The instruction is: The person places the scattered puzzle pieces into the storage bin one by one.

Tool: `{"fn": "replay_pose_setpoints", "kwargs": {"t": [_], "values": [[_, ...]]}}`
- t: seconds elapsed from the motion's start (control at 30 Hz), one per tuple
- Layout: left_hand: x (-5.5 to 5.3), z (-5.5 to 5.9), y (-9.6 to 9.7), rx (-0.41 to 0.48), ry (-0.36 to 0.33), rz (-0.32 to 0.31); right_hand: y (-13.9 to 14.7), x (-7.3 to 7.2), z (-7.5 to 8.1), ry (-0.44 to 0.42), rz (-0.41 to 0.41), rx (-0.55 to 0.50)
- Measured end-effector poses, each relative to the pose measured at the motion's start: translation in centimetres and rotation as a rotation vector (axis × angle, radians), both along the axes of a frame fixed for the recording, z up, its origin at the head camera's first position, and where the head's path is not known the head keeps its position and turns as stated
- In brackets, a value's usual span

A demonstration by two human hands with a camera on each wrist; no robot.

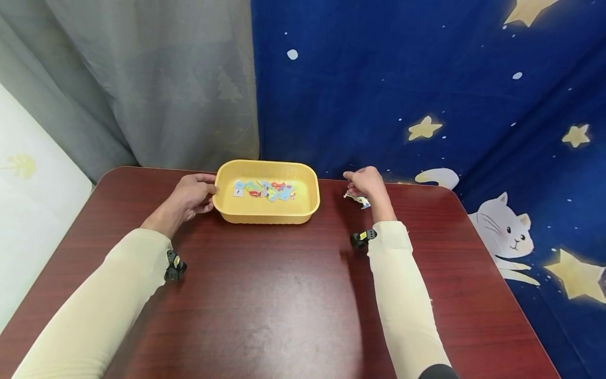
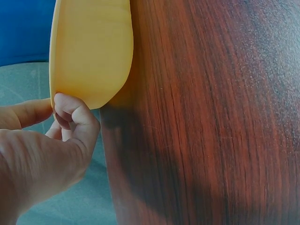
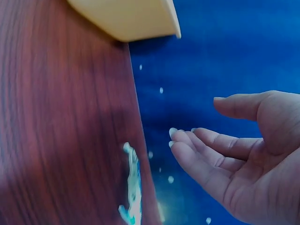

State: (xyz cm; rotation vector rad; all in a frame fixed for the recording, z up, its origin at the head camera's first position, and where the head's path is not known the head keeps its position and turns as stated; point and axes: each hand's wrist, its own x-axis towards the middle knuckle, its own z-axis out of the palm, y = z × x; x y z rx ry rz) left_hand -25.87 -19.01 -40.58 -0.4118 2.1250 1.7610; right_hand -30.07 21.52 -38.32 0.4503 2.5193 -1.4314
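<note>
A yellow plastic basin (image 1: 265, 218) stands near the table's far edge, with several colourful flat paper-like cutouts (image 1: 270, 190) on its floor. My left hand (image 1: 193, 193) pinches the basin's left end at the rim; the left wrist view shows the thumb and fingertips on either side of the yellow wall (image 2: 93, 51). To the right of the basin, my right hand (image 1: 368, 184) hovers with thumb and fingers apart and nothing between them in the right wrist view. Close by, a small crinkled white-and-blue piece (image 3: 134, 185) lies on the table by the far edge, partly covered by the hand in the head view.
The dark red wood-grain table (image 1: 265, 295) ends just behind the basin. Beyond it hang a grey curtain (image 1: 189, 79) and a blue curtain (image 1: 341, 95) with stars and a white cat. Black wrist cameras sit on both sleeves.
</note>
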Motion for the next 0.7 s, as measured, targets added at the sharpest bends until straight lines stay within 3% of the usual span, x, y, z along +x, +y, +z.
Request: {"fn": "replay_pose_setpoints", "kwargs": {"t": [0.5, 0.7], "values": [[-0.1, -0.1, -0.1, 0.011, 0.005, -0.002, 3.5, 1.2, -1.8, -0.035, -0.121, -0.007], [0.0, -0.1, -0.1, 0.007, 0.005, 0.002, 4.1, 1.4, -2.4, -0.077, -0.134, 0.054]]}}
